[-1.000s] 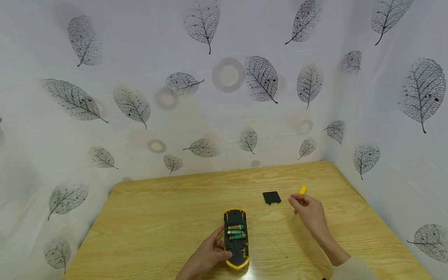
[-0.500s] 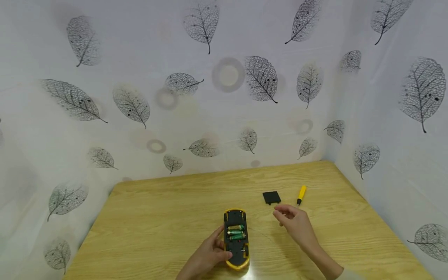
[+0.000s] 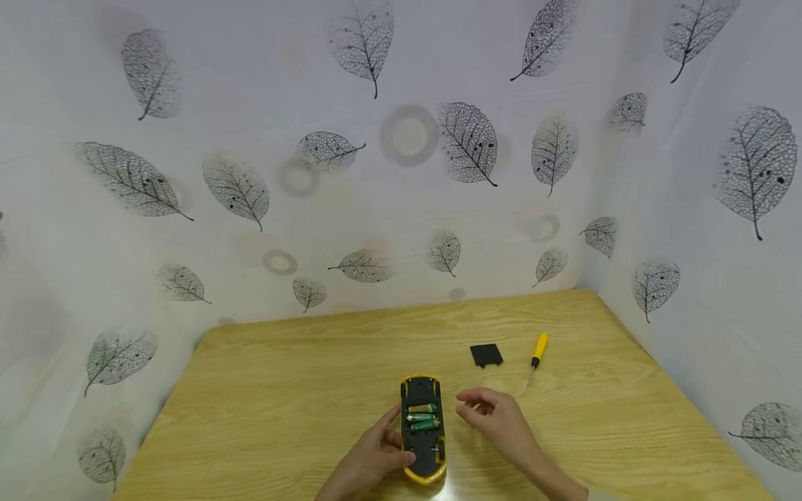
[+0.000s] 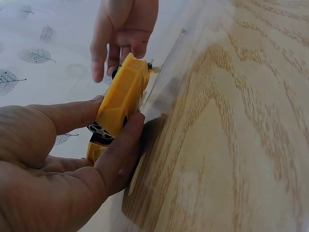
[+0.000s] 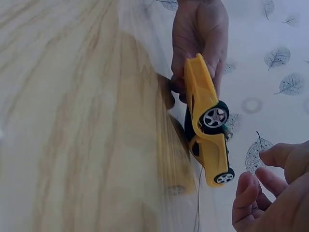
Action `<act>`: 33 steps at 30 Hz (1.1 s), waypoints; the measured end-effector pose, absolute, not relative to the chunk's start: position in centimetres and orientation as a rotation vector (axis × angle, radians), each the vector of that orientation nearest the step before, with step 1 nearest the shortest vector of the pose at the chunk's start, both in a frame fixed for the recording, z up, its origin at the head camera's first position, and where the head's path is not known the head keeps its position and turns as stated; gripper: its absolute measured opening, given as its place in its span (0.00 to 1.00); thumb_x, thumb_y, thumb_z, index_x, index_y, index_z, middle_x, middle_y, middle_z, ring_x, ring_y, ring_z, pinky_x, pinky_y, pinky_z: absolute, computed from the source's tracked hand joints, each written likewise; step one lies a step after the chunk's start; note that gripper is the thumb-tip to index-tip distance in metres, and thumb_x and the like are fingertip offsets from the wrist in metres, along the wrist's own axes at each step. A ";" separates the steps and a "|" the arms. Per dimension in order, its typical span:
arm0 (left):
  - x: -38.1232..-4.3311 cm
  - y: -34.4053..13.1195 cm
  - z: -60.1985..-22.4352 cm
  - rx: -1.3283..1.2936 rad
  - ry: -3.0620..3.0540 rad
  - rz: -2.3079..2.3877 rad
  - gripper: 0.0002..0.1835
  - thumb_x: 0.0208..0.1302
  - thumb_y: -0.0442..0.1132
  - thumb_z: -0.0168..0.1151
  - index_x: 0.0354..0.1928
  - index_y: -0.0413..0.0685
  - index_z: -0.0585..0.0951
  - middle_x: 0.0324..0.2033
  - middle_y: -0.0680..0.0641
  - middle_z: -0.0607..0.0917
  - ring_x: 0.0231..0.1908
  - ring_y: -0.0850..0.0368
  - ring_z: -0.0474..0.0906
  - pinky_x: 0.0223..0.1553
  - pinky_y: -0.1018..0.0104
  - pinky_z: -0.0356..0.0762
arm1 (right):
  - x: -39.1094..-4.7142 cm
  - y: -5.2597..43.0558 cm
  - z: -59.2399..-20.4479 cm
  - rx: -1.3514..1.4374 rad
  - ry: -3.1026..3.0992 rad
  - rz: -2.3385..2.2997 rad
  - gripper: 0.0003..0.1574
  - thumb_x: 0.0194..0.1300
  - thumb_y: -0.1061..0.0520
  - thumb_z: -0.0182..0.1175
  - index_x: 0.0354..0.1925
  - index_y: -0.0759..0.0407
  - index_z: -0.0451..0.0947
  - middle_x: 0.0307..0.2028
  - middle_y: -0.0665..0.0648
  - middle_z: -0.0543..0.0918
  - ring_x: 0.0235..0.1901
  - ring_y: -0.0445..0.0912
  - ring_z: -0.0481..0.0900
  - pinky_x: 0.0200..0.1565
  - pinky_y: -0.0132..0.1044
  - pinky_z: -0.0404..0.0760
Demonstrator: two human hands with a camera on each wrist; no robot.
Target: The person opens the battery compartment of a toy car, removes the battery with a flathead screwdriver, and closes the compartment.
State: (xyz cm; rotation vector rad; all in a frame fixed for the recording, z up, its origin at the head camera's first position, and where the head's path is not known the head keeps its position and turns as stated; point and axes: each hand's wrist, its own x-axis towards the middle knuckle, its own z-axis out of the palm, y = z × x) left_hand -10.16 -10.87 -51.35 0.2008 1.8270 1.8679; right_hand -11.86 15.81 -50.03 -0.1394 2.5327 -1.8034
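In the head view my left hand [image 3: 366, 459] grips a yellow toy car [image 3: 424, 452] by its left side, thumb over the black underside. The car lies upside down, wheels up. Three green-and-gold batteries [image 3: 422, 418] sit in its uncovered battery compartment, the top one slightly slanted. Right of the car hovers my right hand [image 3: 501, 424], fingers bent loosely and apart from it. In the right wrist view the thumb and fingers of that hand [image 5: 282, 193] are spread with nothing between them. The left wrist view shows fingers on both sides of the car body [image 4: 123, 94].
A black battery cover [image 3: 486, 355] lies farther back on the wooden table [image 3: 282, 390]. To its right is a screwdriver [image 3: 540, 346] with a yellow handle, its shaft towards me. A leaf-patterned white curtain [image 3: 401, 202] surrounds the table's back and sides.
My right hand has moved from beside the screwdriver leftwards and nearer, to the car's right side, uncovering the screwdriver. The left hand and the car have stayed in place.
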 end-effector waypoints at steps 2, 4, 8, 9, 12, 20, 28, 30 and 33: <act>-10.1 -10.9 -51.3 0.204 1.828 1.869 0.52 0.62 0.25 0.68 0.81 0.33 0.47 0.41 0.39 0.78 0.38 0.53 0.82 0.43 0.57 0.86 | -11.8 15.5 -50.3 -0.180 2.521 -1.799 0.16 0.67 0.57 0.70 0.49 0.67 0.86 0.34 0.53 0.85 0.29 0.41 0.79 0.30 0.31 0.79; -10.1 -10.9 -51.2 0.213 1.824 1.873 0.52 0.62 0.25 0.68 0.80 0.32 0.47 0.41 0.39 0.78 0.38 0.53 0.82 0.43 0.58 0.86 | -11.8 15.1 -50.6 -0.219 2.514 -1.793 0.16 0.67 0.57 0.70 0.48 0.67 0.86 0.34 0.53 0.85 0.29 0.40 0.79 0.31 0.31 0.79; -10.1 -10.9 -51.0 0.225 1.813 1.876 0.51 0.62 0.25 0.68 0.80 0.32 0.46 0.41 0.39 0.78 0.38 0.53 0.81 0.43 0.58 0.86 | -11.7 14.5 -50.8 -0.277 2.513 -1.784 0.16 0.67 0.56 0.71 0.47 0.67 0.87 0.34 0.54 0.85 0.30 0.39 0.79 0.32 0.31 0.80; -10.1 -10.9 -51.0 0.227 1.813 1.874 0.51 0.62 0.25 0.67 0.80 0.32 0.46 0.41 0.39 0.78 0.38 0.53 0.81 0.44 0.58 0.86 | -11.7 14.4 -50.8 -0.287 2.518 -1.779 0.16 0.66 0.56 0.71 0.47 0.66 0.87 0.34 0.54 0.85 0.30 0.39 0.79 0.33 0.31 0.80; -10.2 -10.9 -51.0 0.220 1.805 1.870 0.51 0.63 0.26 0.67 0.80 0.32 0.46 0.42 0.39 0.78 0.38 0.53 0.81 0.44 0.58 0.86 | -11.5 14.0 -50.7 -0.297 2.513 -1.779 0.15 0.65 0.56 0.72 0.46 0.65 0.87 0.34 0.53 0.84 0.31 0.40 0.79 0.33 0.31 0.80; -10.1 -10.9 -50.9 0.215 1.798 1.872 0.51 0.63 0.26 0.67 0.80 0.32 0.45 0.41 0.39 0.78 0.38 0.53 0.82 0.44 0.57 0.86 | -11.3 13.4 -50.7 -0.316 2.515 -1.747 0.14 0.63 0.56 0.74 0.45 0.63 0.87 0.33 0.53 0.82 0.30 0.41 0.78 0.31 0.31 0.80; -10.1 -10.9 -50.9 0.229 1.829 1.855 0.51 0.63 0.26 0.68 0.80 0.31 0.46 0.40 0.39 0.79 0.38 0.53 0.81 0.43 0.58 0.86 | -11.4 13.1 -51.4 -0.371 2.546 -1.724 0.13 0.62 0.57 0.75 0.44 0.62 0.88 0.33 0.51 0.82 0.29 0.38 0.78 0.32 0.31 0.80; -10.1 -10.9 -50.9 0.233 1.837 1.851 0.51 0.63 0.26 0.68 0.80 0.31 0.47 0.40 0.39 0.79 0.38 0.53 0.81 0.43 0.58 0.86 | -11.4 13.1 -51.5 -0.395 2.546 -1.734 0.13 0.62 0.58 0.75 0.44 0.62 0.88 0.33 0.50 0.82 0.29 0.38 0.78 0.32 0.31 0.80; -10.1 -10.9 -50.9 0.236 1.847 1.848 0.51 0.63 0.26 0.68 0.80 0.31 0.47 0.40 0.40 0.79 0.37 0.54 0.81 0.43 0.59 0.86 | -11.3 13.0 -51.6 -0.415 2.534 -1.748 0.13 0.62 0.59 0.75 0.44 0.62 0.88 0.33 0.51 0.82 0.30 0.37 0.77 0.32 0.30 0.79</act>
